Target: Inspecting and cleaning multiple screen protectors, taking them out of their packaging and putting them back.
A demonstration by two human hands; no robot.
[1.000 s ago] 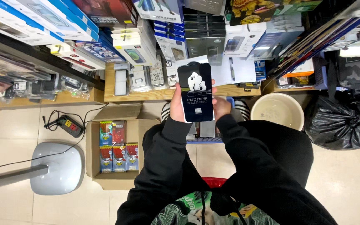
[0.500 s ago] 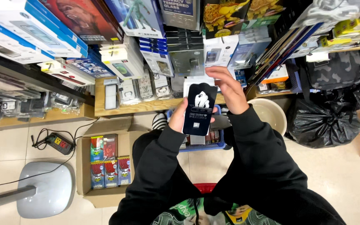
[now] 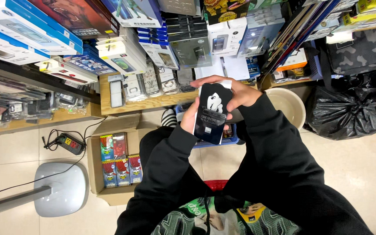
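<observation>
Hiding left hand [image 3: 189,118]: black packet [image 3: 213,113]

Bright, even indoor light from overhead fills the scene, leaving only soft, short shadows, such as the one under the grey stand base [image 3: 61,193] on the pale floor [image 3: 362,174]. The wide lens bends the picture strongly, so the shelves [image 3: 146,103] and boxes [image 3: 31,30] curve and lean outward toward the edges, where detail also softens. The centre is sharp, with faint sheen on the black packet [image 3: 213,114] and on the black bag [image 3: 349,115], while the dark sleeves [image 3: 279,156] lose detail in near-black.
</observation>
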